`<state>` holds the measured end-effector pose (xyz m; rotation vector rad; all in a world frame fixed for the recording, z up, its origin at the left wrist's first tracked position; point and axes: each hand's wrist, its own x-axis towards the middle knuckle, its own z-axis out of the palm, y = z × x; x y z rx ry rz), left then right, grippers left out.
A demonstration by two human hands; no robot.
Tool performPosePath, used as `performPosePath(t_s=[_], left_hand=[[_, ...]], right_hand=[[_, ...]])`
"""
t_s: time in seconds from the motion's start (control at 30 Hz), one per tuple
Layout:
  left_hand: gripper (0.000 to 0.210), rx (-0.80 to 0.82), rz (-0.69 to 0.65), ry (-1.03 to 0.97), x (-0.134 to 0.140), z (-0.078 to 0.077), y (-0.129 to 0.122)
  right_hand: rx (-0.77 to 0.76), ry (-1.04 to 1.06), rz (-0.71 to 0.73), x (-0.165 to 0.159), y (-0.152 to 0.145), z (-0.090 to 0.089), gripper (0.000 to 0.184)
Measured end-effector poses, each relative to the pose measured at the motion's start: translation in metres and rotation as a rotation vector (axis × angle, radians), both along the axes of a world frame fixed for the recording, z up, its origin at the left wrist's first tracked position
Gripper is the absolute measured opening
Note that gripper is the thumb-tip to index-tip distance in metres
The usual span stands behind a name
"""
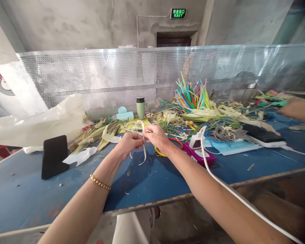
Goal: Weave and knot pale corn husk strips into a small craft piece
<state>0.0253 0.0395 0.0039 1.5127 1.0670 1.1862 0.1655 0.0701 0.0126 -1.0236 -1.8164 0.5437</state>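
Note:
Both my hands meet above the blue table, fingertips pinched close together. Between them runs a pale, narrow strip (144, 154) that looks like dried husk, with one end curling up above the fingers and the other hanging down in a loop. My left hand (130, 144), with a gold bead bracelet on its wrist, is closed on the strip. My right hand (157, 136) pinches it from the other side. Just beyond my left hand lies a wider pale husk piece (110, 137). A red and yellow ring (160, 151) lies partly hidden under my right wrist.
On the table (86, 189) lie a black phone (55, 156), white paper scraps (80, 156), husk leaves (91, 135) and a purple power strip (199, 156) with a white cable crossing my right forearm. A green bottle (140, 109) and colourful straw-like sticks (191, 96) stand behind. Another person's arm (298, 111) reaches in at right.

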Motion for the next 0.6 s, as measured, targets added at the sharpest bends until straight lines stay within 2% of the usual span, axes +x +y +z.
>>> performPosePath(t_s=[0.2, 0.33, 0.43, 0.5, 0.6], left_hand=[[0.013, -0.043, 0.002, -0.016, 0.002, 0.000, -0.001], [0.019, -0.047, 0.017, -0.044, -0.002, -0.001, 0.002], [0.019, -0.018, 0.047, -0.040, -0.006, -0.001, 0.005], [0.019, -0.024, 0.068, -0.035, -0.008, -0.002, 0.006], [0.020, -0.035, 0.092, -0.022, -0.008, -0.002, 0.007]], right_hand=[[-0.020, 0.004, 0.028, 0.001, 0.000, 0.001, 0.017], [-0.158, 0.003, 0.084, 0.002, 0.001, 0.000, 0.024], [-0.256, -0.052, 0.153, 0.004, 0.002, -0.001, 0.018], [-0.259, -0.075, 0.152, 0.004, 0.002, -0.001, 0.010], [-0.225, -0.080, 0.118, 0.004, 0.001, -0.001, 0.013]])
